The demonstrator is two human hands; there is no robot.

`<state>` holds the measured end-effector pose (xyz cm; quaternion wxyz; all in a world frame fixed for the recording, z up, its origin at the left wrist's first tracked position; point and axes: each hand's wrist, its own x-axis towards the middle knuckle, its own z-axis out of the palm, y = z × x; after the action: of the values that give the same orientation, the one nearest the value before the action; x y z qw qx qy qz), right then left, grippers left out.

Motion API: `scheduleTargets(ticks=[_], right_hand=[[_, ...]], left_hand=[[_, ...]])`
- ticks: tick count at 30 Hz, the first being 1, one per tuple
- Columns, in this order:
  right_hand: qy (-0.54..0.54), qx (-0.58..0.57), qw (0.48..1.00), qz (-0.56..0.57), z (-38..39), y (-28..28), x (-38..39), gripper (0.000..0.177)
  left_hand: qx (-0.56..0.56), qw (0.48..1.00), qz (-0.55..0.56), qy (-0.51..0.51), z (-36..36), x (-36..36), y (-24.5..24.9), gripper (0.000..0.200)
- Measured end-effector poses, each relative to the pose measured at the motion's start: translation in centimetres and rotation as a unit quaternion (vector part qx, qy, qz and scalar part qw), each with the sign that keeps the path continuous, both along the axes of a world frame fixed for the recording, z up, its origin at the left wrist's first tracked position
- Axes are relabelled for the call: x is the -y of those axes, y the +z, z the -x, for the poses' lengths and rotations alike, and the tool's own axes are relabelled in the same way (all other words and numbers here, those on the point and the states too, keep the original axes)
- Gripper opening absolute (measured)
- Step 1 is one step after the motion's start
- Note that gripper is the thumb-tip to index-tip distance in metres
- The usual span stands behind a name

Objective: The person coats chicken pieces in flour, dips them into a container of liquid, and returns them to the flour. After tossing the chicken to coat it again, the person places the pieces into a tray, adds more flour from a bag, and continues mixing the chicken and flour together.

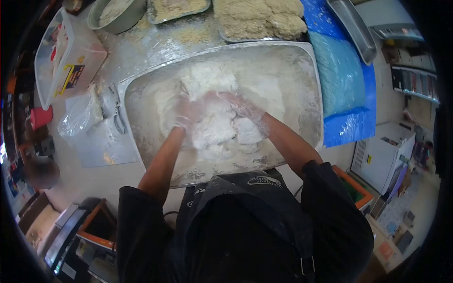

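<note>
A large metal tray holds loose white flour and a heap of flour-coated pieces. My left hand, in a clear plastic glove, lies against the left side of the heap, its fingers smeared by motion. On the upper right of the heap is my right hand, also gloved, with its fingers blurred and dusted in flour. Whether either hand grips a piece cannot be made out. More flour is piled just beyond both hands.
Behind the tray stand a breaded heap, a smaller tray and a round pan. At left are a plastic tub, tongs and a plastic bag. A blue bag lies at right.
</note>
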<state>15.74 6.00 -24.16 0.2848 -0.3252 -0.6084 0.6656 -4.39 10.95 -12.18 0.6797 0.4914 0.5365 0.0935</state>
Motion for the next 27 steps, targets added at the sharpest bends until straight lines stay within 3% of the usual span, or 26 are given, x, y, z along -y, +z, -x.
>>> scheduleTargets(ticks=[2,4,6,7,9,11,13,15,18,21,24,25,27], right_hand=[[-0.065,-0.105,0.990,0.070,-2.4,3.9,1.6,0.060],[-0.098,-0.151,0.982,0.061,-5.0,9.0,1.7,0.060],[-0.094,-0.136,0.986,-0.024,-8.0,13.5,0.4,0.059],[-0.077,-0.133,0.985,0.075,-10.5,16.2,0.6,0.064],[-0.024,0.002,0.981,0.195,-13.3,17.8,2.2,0.067],[0.056,0.219,0.951,0.210,-13.4,17.0,4.7,0.063],[0.049,0.190,0.961,0.198,-11.6,15.6,6.4,0.060],[0.008,0.066,0.979,0.193,-8.5,13.5,7.0,0.057],[0.005,-0.037,0.975,0.220,-4.8,10.3,5.9,0.053],[0.012,-0.068,0.977,0.201,-5.5,12.3,5.2,0.049],[-0.059,0.006,0.972,0.226,-9.4,17.5,4.3,0.045],[-0.097,0.054,0.964,0.243,-11.2,17.4,4.4,0.043],[-0.161,0.148,0.960,0.177,-14.6,12.5,5.9,0.043]], left_hand=[[0.028,0.999,0.042,-0.015,0.4,-0.4,1.4,0.074],[0.001,0.998,0.030,-0.060,1.4,-0.7,8.2,0.073],[-0.050,0.994,0.082,0.055,1.7,-1.4,12.9,0.071],[-0.088,0.992,0.087,-0.018,2.1,-1.3,12.7,0.072],[-0.164,0.968,0.096,-0.165,3.4,-1.1,12.3,0.075],[-0.235,0.919,0.099,-0.301,4.7,-0.3,12.4,0.077],[-0.305,0.878,0.042,-0.367,4.4,5.2,8.2,0.080],[-0.261,0.899,-0.001,-0.351,3.6,8.9,4.2,0.079],[-0.125,0.946,-0.013,-0.299,3.0,9.9,2.4,0.078],[0.007,0.969,-0.012,-0.247,5.2,10.2,4.0,0.076],[0.089,0.984,-0.023,-0.152,7.9,9.8,8.0,0.075],[0.074,0.991,-0.025,-0.105,8.5,9.3,9.5,0.075],[-0.113,0.993,-0.009,-0.039,8.4,7.7,11.1,0.074]])
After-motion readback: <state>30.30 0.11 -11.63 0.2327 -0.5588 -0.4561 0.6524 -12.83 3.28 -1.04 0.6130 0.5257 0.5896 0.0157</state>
